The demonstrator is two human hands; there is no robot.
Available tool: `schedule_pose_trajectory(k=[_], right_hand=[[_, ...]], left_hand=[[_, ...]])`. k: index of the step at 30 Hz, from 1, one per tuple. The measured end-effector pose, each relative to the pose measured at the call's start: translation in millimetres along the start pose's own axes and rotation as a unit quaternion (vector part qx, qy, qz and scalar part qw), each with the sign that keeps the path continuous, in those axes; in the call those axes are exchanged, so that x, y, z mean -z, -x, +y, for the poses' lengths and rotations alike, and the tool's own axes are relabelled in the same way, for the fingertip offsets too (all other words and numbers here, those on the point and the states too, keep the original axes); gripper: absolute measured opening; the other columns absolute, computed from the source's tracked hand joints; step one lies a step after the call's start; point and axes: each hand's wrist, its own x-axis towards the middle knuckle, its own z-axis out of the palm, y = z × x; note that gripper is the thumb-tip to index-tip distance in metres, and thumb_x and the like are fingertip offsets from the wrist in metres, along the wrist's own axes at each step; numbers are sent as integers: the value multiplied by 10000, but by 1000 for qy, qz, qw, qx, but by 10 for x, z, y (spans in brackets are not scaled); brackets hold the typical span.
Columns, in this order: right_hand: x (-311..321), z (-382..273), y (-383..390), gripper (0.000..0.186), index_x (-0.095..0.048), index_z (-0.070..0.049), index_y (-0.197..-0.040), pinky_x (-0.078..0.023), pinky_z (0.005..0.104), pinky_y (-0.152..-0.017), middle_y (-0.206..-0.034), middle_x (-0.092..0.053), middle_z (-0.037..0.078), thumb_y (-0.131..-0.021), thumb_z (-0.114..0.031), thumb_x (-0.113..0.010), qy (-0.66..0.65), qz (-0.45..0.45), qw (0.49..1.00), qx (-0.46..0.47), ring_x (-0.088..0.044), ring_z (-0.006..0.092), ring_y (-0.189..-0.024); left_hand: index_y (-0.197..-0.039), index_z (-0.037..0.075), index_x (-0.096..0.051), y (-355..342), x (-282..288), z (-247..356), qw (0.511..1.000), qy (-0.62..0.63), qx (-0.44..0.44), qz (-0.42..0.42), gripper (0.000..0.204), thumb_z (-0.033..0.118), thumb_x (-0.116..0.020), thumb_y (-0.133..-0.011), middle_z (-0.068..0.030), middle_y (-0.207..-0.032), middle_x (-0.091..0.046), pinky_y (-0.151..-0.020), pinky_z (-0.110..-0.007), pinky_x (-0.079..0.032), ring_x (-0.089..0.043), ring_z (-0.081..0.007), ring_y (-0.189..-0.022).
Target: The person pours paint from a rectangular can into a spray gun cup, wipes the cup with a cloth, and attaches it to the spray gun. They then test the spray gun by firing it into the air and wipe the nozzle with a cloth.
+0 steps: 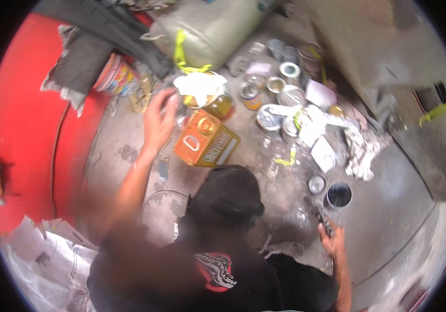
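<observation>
Our own hands are out of sight, so we cannot tell how they stand. Ahead of us, a co-worker [225, 197] has the right hand [333, 242] closed around a slim dark tool [327, 226]. We see its long axis slant forward and leftward from that hand, the far end pointing away from the wrist. Just beyond the hand we find a round cup with dark contents [338, 196]. The co-worker's left hand [160, 117] is raised, fingers bent, left of an orange rectangular can [207, 140] and near a white cloth [199, 86]; contact is unclear.
</observation>
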Motion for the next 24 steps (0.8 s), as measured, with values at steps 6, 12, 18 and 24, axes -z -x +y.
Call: schedule_pose_trajectory(k=[6, 12, 18, 24], right_hand=[[-207, -285, -556, 509, -589, -89, -1284, -474, 406, -914, -1130, -655, 215, -838, -312, -690, 46, -149, 981, 116, -634, 358, -1061], [-1156, -333, -1388, 595, -558, -139, -1322, -459, 407, -949, -1181, -638, 198, -823, -426, -708, -11, -212, 968, 134, -601, 348, -1119], [-778, -649, -1342, 598, -586, -109, -1268, -472, 419, -921, -1128, -654, 194, -801, -457, -719, 104, -277, 948, 119, -606, 361, -1076], [271, -1821, -1546, 626, -603, -31, -1227, -496, 452, -828, -1057, -640, 264, -825, -503, -682, 286, -9, 958, -16, -646, 359, -967]], left_hand=[[-1420, -68, -267, 1794, 248, -1204, 986, -99, 138, -4, 869, 338, -740, -814, -264, -1391, -405, -1081, -419, -337, -429, -385, -1279], [-1371, -51, -316, 1808, -481, -1235, 985, 55, 151, -62, 959, 332, -869, -687, -197, -1320, -486, -1027, -387, -387, -493, -299, -1204], [-1169, -11, -550, 1548, -688, -1224, 956, 157, 234, -77, 532, 127, -823, -734, -99, -1101, -629, -903, -347, -470, -595, -205, -1032], [-1250, -23, -454, 1445, -505, -1505, 980, 52, 122, -147, 692, 124, -837, -692, -118, -1167, -570, -933, -348, -449, -571, -222, -1069]])
